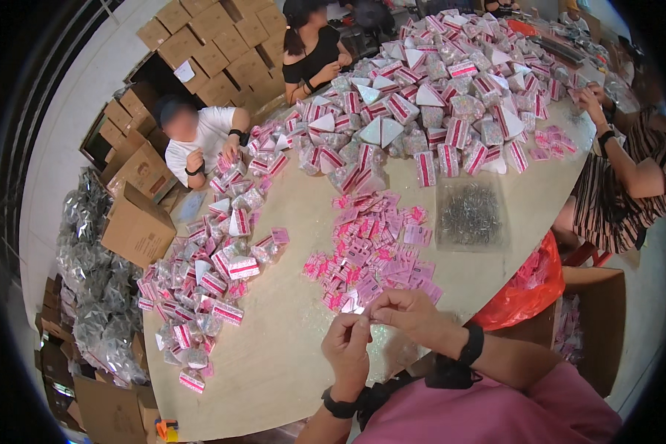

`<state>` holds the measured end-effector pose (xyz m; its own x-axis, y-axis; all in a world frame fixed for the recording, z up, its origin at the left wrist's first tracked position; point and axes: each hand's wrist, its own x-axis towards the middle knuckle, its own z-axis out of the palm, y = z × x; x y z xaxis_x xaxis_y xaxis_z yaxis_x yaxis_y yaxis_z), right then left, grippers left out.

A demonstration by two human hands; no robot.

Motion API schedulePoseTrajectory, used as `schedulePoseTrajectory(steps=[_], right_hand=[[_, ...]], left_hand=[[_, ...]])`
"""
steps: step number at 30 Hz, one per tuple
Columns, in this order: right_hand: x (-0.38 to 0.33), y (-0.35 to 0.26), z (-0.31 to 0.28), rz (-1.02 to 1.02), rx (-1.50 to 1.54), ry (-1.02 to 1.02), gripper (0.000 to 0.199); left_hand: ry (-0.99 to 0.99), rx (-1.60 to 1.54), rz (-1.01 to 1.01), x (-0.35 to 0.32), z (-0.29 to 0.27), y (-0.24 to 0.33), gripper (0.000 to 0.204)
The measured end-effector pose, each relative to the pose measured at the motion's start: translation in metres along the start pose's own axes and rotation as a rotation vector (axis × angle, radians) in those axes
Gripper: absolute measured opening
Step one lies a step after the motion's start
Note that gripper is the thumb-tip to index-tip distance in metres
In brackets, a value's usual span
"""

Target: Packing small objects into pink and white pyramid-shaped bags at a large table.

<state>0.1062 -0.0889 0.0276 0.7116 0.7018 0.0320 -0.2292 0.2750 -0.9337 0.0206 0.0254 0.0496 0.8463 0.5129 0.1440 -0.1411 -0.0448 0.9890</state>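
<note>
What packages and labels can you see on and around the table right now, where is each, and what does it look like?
Pink label cards: loose pile mid-table, ahead of both hands.
Clear packets with pink-and-white headers: big heap at far end.
More such packets: along left edge.
Clear bag of small dark pieces: right of cards.
Brown cartons: stacked beyond table, upper left.
Orange-red bag: right edge.

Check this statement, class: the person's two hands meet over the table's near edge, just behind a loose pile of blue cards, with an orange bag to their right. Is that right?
Not quite: the head view shows the cards are pink, not blue. The rest holds: the left hand and right hand meet over the table, and the orange bag lies to their right.
</note>
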Motion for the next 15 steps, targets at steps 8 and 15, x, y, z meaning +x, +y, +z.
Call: schedulePoseTrajectory(steps=[8,15], right_hand=[[-0.005,-0.023,0.004,0.140,0.176,-0.029,0.013],[-0.008,-0.016,-0.007,0.232,0.140,-0.179,0.015]], left_hand=[[-0.148,0.325,0.348,0.011,-0.014,0.008,0.021],[-0.533,0.412,0.294,0.029,-0.029,0.025,0.049]])
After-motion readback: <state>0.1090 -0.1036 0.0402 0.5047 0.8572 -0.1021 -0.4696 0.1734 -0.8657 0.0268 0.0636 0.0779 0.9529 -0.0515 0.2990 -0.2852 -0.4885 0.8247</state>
